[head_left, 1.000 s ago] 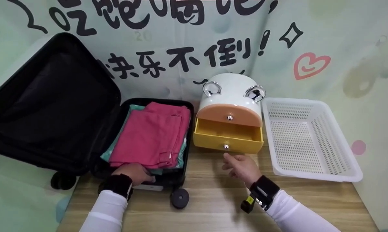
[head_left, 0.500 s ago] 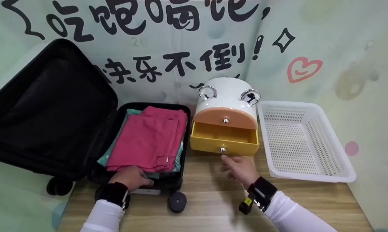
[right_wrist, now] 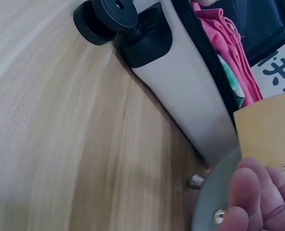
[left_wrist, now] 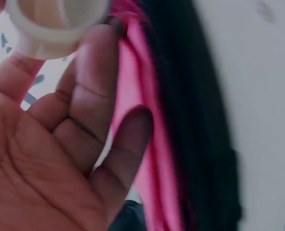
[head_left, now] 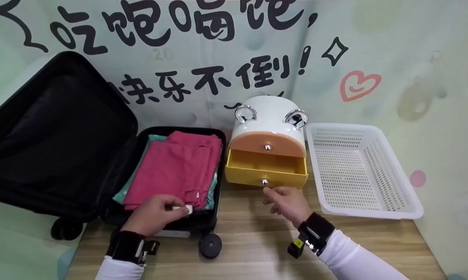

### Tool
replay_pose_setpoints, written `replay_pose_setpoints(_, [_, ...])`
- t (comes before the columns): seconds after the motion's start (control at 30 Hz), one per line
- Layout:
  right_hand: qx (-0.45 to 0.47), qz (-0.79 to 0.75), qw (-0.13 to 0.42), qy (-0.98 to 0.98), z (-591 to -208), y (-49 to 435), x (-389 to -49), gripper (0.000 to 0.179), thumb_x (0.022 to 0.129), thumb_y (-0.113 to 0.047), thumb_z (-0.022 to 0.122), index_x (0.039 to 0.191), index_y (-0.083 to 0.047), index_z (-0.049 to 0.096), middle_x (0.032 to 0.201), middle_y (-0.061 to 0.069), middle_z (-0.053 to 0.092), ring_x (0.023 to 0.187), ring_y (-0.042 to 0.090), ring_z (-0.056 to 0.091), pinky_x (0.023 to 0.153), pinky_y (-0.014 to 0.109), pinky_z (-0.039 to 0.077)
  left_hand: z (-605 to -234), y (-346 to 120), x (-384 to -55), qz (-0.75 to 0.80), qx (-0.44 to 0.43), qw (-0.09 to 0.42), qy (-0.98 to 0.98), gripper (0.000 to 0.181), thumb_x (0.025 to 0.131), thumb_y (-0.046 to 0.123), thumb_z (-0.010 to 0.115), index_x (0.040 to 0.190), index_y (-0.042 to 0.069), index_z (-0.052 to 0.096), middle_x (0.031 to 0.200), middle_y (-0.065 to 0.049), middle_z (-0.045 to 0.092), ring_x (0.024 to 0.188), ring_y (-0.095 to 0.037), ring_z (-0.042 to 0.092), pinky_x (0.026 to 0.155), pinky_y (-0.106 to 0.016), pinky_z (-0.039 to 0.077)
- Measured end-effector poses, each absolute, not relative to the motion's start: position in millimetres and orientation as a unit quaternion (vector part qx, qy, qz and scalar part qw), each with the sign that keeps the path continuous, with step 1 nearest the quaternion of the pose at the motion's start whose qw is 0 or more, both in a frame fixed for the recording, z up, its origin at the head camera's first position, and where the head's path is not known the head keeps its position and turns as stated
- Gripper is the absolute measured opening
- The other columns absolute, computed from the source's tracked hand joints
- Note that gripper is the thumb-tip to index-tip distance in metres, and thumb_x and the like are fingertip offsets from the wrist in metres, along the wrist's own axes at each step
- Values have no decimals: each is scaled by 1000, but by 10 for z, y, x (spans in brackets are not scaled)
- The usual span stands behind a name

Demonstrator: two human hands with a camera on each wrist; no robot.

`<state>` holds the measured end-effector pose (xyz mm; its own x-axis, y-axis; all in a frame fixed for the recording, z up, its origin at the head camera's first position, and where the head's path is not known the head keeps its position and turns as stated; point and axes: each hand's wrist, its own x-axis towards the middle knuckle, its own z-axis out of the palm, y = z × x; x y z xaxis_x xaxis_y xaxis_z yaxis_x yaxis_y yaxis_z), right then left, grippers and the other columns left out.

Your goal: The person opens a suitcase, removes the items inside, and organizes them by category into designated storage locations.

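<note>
Small white round object [head_left: 185,209]: in the left hand [head_left: 154,213], over the near edge of the suitcase, at the front corner of the folded pink cloth [head_left: 167,171]. Hollow and thick-rimmed in the left wrist view; contact with the cloth cannot be told. Left grip: thumb and finger pinched on the object.

Pink cloth lies on green cloth [head_left: 121,194] in the suitcase [head_left: 206,221]; its black lid [head_left: 58,136] stands open to the left. Dark wheel [head_left: 210,245] at the near right corner.

Right of suitcase: white drawer box [head_left: 270,112], orange upper drawer [head_left: 270,140] shut, yellow lower drawer [head_left: 243,175] pulled out. Right hand [head_left: 289,204]: just below the yellow drawer's knob [head_left: 265,181], fingers loosely bent, nothing seen between them; knob contact cannot be told.

White basket [head_left: 356,177] beside the box, on the wooden table [head_left: 253,249]. Behind: pale backdrop [head_left: 202,105] with black lettering.
</note>
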<state>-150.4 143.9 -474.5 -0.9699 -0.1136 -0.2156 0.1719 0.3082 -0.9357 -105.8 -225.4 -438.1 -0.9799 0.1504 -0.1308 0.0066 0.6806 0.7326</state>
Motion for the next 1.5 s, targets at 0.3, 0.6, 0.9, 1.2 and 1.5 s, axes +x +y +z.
replay_pose_setpoints(0.3, [-54, -577, 118, 806, -4557, 1319, -1490, 30, 99, -32, 68, 108, -5, 77, 95, 8, 77, 66, 18, 67, 64, 31, 56, -4301, -1797, -1157, 424, 81, 0, 902, 52, 79, 24, 90, 126, 15, 67, 100, 7, 69, 80, -9, 62, 74, -30, 53])
replay_pose_setpoints(0.6, [-149, -596, 174, 770, -4426, 1097, -1424, 33, 104, -27, 60, 114, 2, 73, 103, 16, 76, 64, 16, 67, 63, 30, 55, -4302, -1248, -1218, 403, 168, -59, 898, 68, 79, 28, 90, 139, 15, 60, 125, 4, 70, 105, -12, 65, 91, -38, 53])
replay_pose_setpoints(0.9, [-116, -611, 176, 763, -4402, 1048, -1424, 23, 96, -19, 69, 101, 3, 72, 85, 11, 74, 62, 15, 65, 58, 26, 52, -4349, -1050, -1207, 413, 203, -59, 886, 68, 80, 24, 89, 140, 12, 60, 130, 2, 68, 118, -18, 63, 99, -41, 52])
replay_pose_setpoints(1.2, [-96, -610, 127, 776, -4302, 1129, -1477, 15, 90, -12, 71, 94, 2, 69, 78, 5, 69, 64, 15, 62, 59, 26, 52, -4417, -1229, -1165, 355, 197, -111, 907, 61, 89, 35, 81, 142, 14, 58, 135, 0, 65, 130, -20, 56, 111, -46, 42])
replay_pose_setpoints(1.5, [-82, -527, -17, 846, -4101, 1488, -1647, 5, 91, -8, 70, 93, -3, 68, 81, 3, 67, 73, 14, 60, 64, 23, 51, -4527, -1772, -1153, 330, 123, -157, 922, 58, 90, 33, 79, 139, 10, 61, 137, -7, 64, 141, -32, 45, 117, -55, 27])
